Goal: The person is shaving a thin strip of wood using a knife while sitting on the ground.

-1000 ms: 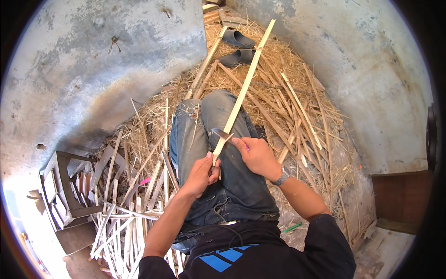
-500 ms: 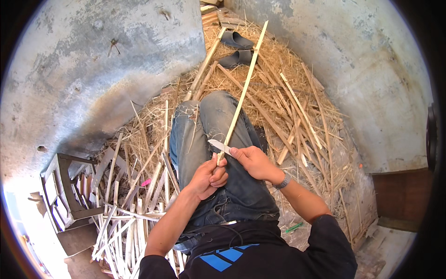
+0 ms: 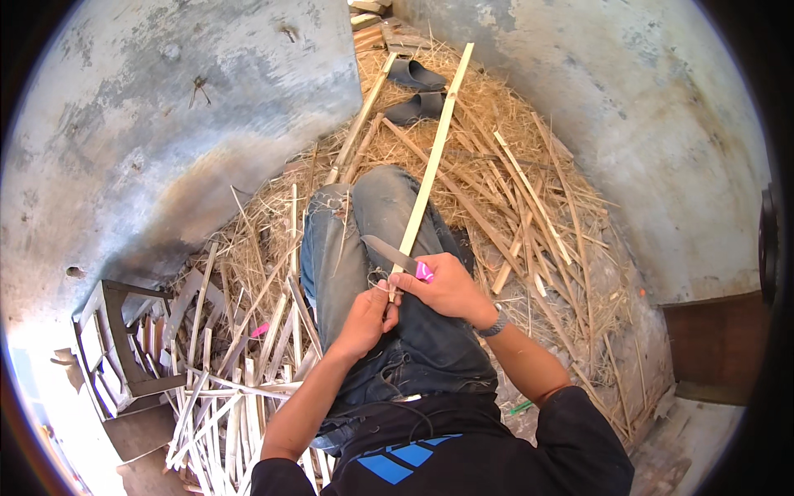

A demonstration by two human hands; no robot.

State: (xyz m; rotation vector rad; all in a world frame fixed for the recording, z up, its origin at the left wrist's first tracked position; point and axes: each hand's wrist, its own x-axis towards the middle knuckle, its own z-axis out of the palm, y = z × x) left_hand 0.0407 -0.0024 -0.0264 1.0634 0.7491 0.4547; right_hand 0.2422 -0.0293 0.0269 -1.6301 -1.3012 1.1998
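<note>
A long, pale bamboo strip [image 3: 434, 161] slants from my hands over my jeans toward the far slippers. My left hand [image 3: 368, 320] pinches its near end between thumb and fingers. In my right hand [image 3: 451, 288] is a knife with a pink handle [image 3: 423, 271], the fingers wrapped round it. Its blade [image 3: 385, 250] lies across the strip just beyond my left fingertips, pointing left. The right thumb reaches close to the left fingers. A thin curled shaving seems to stand at the strip's near end; its details are too small to tell.
Loose strips [image 3: 227, 438] pile up at lower left beside a dark wooden frame [image 3: 128, 386]. More strips [image 3: 529, 198] lie on shavings at right. Dark slippers [image 3: 416, 108] sit beyond my knees. Grey walls [image 3: 223, 74] rise on both sides. A green object [image 3: 521, 407] lies by my right arm.
My right hand has turned, so the knife's pink handle now shows and the blade looks darker. The strip has rolled to show a broader face, and its far end has dropped slightly.
</note>
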